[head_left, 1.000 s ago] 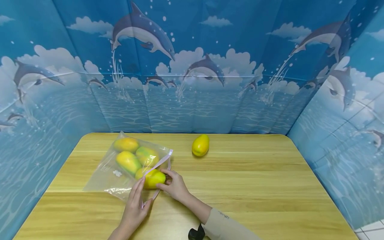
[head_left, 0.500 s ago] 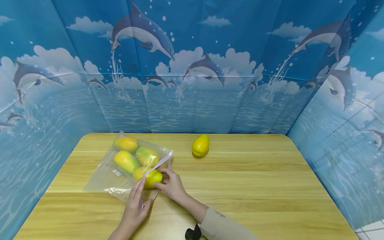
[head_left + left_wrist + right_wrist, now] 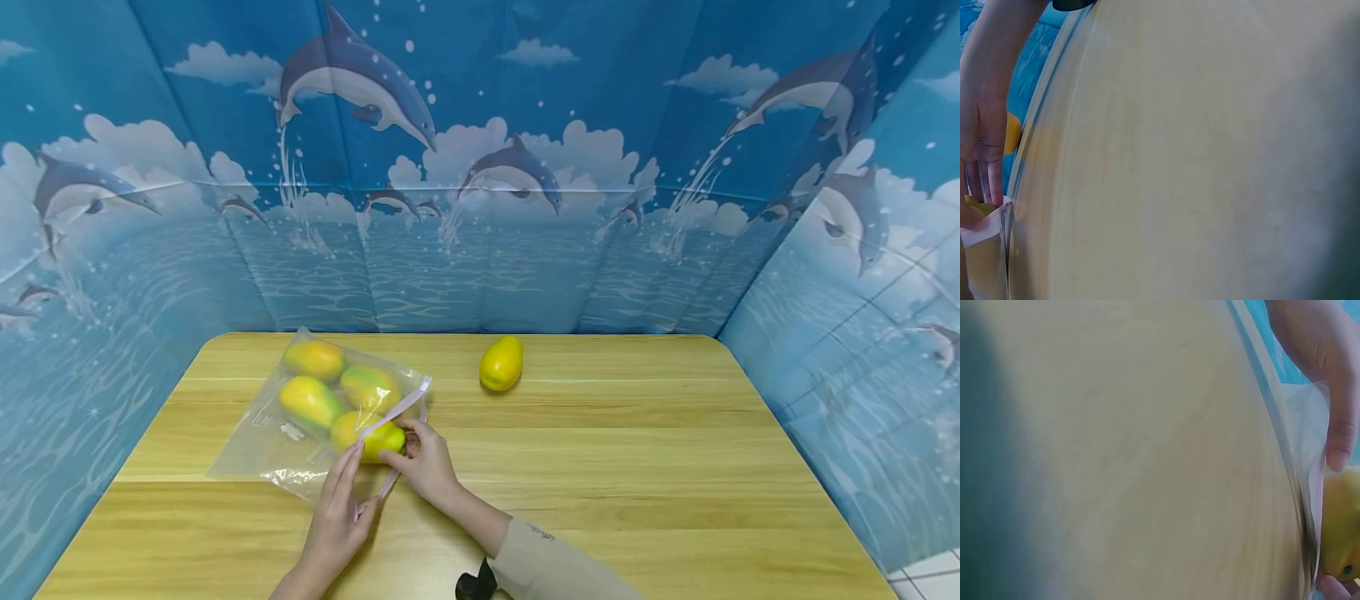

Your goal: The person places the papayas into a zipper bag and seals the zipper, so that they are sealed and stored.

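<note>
A clear zip bag (image 3: 243,454) lies on the left part of the table, its pale pink-edged mouth (image 3: 411,402) facing right. Three yellow-green mangoes (image 3: 309,400) rest inside it. My left hand (image 3: 335,512) holds the near side of the mouth between fingers and thumb, keeping it spread. At the opening, my right hand (image 3: 429,468) grips the end of another mango (image 3: 381,440), most of which is inside the bag. The right wrist view shows this mango (image 3: 1340,515) just within the bag's edge, with my left thumb above it.
One more mango (image 3: 501,363) stands alone near the table's back edge, right of the bag. A blue dolphin-print curtain (image 3: 480,258) rises behind the wooden table (image 3: 637,467) and along its sides. A black device (image 3: 476,583) sits by my right sleeve.
My right hand has moved slightly left, pushing the mango deeper into the bag. A mango inside has shifted left and back. The left hand has stayed in place.
</note>
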{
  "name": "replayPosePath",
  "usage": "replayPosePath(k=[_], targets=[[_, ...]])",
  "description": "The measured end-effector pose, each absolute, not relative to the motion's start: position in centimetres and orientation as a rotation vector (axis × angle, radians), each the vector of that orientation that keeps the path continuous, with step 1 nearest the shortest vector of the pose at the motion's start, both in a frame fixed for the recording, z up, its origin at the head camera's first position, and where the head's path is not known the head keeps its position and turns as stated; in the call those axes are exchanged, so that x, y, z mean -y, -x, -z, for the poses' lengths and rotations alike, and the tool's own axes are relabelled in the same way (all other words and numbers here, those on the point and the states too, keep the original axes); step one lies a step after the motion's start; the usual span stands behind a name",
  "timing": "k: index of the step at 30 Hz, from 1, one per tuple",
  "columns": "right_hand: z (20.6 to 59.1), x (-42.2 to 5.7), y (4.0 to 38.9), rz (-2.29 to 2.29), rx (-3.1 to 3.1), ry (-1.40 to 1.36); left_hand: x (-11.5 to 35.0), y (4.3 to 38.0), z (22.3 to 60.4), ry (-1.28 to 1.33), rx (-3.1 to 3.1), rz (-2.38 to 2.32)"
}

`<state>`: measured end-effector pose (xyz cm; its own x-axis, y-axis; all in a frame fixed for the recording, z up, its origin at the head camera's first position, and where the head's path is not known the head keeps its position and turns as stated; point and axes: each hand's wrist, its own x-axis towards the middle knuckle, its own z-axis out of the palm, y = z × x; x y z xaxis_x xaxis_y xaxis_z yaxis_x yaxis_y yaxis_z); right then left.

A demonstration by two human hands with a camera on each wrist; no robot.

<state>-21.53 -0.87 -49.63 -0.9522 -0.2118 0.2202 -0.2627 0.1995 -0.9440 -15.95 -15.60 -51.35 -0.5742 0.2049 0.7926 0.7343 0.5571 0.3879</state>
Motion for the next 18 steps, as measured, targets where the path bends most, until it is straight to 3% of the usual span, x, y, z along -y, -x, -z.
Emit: replayPosePath(k=[18], targets=[[50.02,1.58,21.63,-1.844,2.343,-0.449,15.51,16.28,51.77,0.756,2.053,0.930]])
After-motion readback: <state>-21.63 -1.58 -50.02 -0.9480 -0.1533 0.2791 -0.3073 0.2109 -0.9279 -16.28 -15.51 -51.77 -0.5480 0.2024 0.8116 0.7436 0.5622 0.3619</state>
